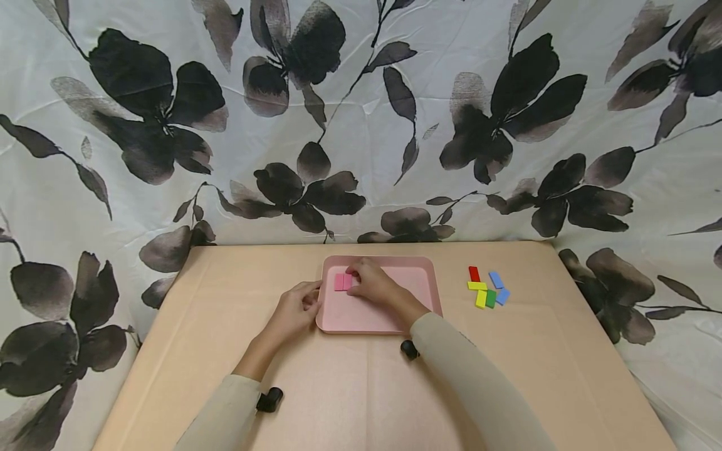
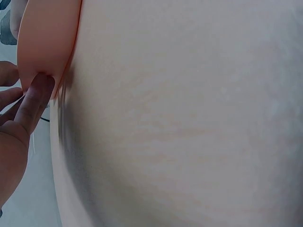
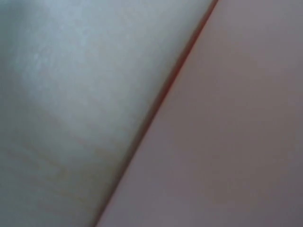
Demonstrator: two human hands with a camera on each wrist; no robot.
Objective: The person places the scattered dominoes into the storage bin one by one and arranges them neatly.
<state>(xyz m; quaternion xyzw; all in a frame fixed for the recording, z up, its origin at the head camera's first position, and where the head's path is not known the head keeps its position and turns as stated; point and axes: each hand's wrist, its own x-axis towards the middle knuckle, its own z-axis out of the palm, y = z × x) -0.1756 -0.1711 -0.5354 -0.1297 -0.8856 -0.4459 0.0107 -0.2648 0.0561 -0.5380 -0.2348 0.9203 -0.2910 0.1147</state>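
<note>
A pink tray (image 1: 383, 325) lies on the table, and my left hand (image 1: 294, 308) holds its left edge. In the left wrist view, a fingertip of the left hand (image 2: 21, 113) presses on the tray's outer wall (image 2: 49, 38), with other fingers curled beside it. Over the tray reaches my right hand (image 1: 376, 285), its thumb and forefinger pinching a pink block (image 1: 347, 282) at its upper and lower ends. Touching that block on its left is another pink block (image 1: 339, 282). The right wrist view shows only the tray's rim (image 3: 156, 106) and floor; the right hand is out of it.
Right of the tray, small blocks lie in a loose cluster: a red block (image 1: 474, 274), yellow blocks (image 1: 477, 285), a green block (image 1: 491, 299) and blue blocks (image 1: 496, 279). The wooden table (image 1: 338, 388) ends at a floral cloth (image 1: 361, 125) behind.
</note>
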